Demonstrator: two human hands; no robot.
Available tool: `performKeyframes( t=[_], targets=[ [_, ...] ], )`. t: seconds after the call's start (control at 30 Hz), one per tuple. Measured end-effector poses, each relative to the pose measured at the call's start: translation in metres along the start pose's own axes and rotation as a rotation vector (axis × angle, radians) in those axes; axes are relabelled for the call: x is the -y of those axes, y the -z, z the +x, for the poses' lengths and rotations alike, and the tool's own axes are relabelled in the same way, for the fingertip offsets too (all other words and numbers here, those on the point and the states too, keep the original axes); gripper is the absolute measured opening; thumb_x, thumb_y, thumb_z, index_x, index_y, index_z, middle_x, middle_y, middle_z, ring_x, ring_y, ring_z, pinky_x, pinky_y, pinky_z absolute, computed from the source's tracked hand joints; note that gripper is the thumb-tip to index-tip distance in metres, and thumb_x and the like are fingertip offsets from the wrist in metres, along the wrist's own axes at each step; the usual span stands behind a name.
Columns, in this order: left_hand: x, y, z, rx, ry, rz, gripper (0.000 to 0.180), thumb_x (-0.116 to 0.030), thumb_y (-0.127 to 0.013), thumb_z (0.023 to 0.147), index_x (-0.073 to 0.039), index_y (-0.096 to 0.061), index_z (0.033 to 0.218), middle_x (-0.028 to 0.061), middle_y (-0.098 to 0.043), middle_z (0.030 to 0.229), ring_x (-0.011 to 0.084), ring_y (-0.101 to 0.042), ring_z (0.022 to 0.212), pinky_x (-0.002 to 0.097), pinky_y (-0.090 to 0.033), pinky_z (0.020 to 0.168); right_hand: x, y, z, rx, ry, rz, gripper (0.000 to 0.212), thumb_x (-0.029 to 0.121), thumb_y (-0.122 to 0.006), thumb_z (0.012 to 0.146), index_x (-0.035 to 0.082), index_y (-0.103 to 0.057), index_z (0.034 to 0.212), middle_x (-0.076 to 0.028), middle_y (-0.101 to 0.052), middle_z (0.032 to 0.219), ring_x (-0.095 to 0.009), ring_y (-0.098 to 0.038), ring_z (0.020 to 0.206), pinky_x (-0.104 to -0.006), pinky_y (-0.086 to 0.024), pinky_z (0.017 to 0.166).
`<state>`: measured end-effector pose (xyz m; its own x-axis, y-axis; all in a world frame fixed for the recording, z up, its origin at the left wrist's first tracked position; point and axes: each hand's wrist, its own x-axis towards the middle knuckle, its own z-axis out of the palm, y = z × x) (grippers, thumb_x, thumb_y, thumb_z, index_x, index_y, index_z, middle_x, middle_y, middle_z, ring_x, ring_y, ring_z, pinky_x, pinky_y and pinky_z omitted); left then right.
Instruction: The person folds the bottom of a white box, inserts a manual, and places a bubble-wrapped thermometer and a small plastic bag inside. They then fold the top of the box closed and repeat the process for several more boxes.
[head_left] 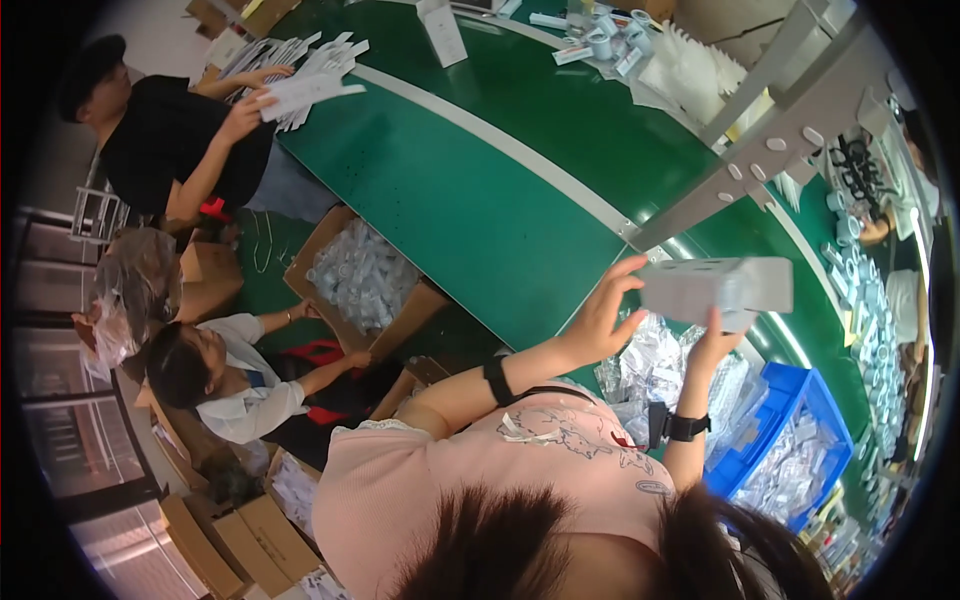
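Note:
In front of me, above the edge of the green conveyor table, is a white box (675, 288) with its end flap out to the right. My left hand (603, 318) is at the box's left end, thumb and fingers on either side of it. My right hand (712, 347) is raised under the box's right half, holding a pale item in clear wrap (738, 290) against the box opening. Blur hides the item's exact shape and how far it is inside. Below my hands lie several clear-bagged parts (645, 365).
A blue bin (770, 385) of bagged parts stands right of me. A metal post (740, 185) rises beyond my hands. One white carton (441, 35) stands on the far belt (480, 90). At left, one person handles flat cartons (300, 95); another grips a cardboard box (305, 265).

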<state>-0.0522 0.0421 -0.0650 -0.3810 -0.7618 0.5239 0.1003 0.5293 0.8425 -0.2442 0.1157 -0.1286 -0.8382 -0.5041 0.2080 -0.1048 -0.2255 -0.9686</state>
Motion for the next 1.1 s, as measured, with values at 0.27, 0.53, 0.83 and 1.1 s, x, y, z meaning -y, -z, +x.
performKeyframes(
  t=[0.27,0.53,0.83,1.1],
  targets=[
    [0.034,0.055,-0.026,-0.032,0.311,0.142,0.033,0.000,-0.059,0.073,-0.001,-0.045,0.102,0.0151,-0.047,0.114,0.0283,-0.050,0.102,0.0329,-0.044,0.078,-0.050,-0.020,0.157,-0.296,0.227,-0.268,0.074,0.017,-0.073,0.070,-0.004,-0.026,0.123,-0.018,-0.046,0.117,-0.025,-0.051,0.101,-0.0350,-0.042,0.087],
    [0.115,0.170,0.045,-0.101,0.255,1.035,0.073,-0.018,-0.076,0.058,-0.007,-0.039,0.120,0.0177,-0.026,0.133,0.0383,-0.022,0.124,0.0561,-0.024,0.096,-0.100,-0.013,0.170,-0.094,0.294,-0.572,0.099,0.028,-0.077,0.065,-0.003,-0.013,0.134,-0.024,-0.027,0.133,-0.032,-0.030,0.123,-0.0395,-0.025,0.102],
    [0.227,0.253,0.082,0.186,0.467,1.490,0.072,-0.021,-0.075,0.059,-0.016,-0.044,0.123,0.0101,-0.043,0.119,0.0313,-0.037,0.113,0.0579,-0.028,0.091,-0.016,0.023,0.034,-0.002,0.065,-0.615,0.060,0.009,-0.059,0.080,0.004,-0.029,0.131,-0.016,-0.032,0.132,-0.024,-0.035,0.121,-0.0374,-0.038,0.092],
    [0.125,0.175,-0.012,-0.114,0.345,1.065,0.050,-0.020,-0.072,0.063,-0.005,-0.057,0.108,0.0099,-0.050,0.098,0.0268,-0.050,0.092,0.0389,-0.040,0.079,0.022,0.021,-0.020,0.316,-0.043,-0.462,0.031,0.001,-0.053,0.081,0.000,-0.050,0.111,-0.010,-0.049,0.117,-0.018,-0.048,0.106,-0.0274,-0.042,0.085]
  ],
)
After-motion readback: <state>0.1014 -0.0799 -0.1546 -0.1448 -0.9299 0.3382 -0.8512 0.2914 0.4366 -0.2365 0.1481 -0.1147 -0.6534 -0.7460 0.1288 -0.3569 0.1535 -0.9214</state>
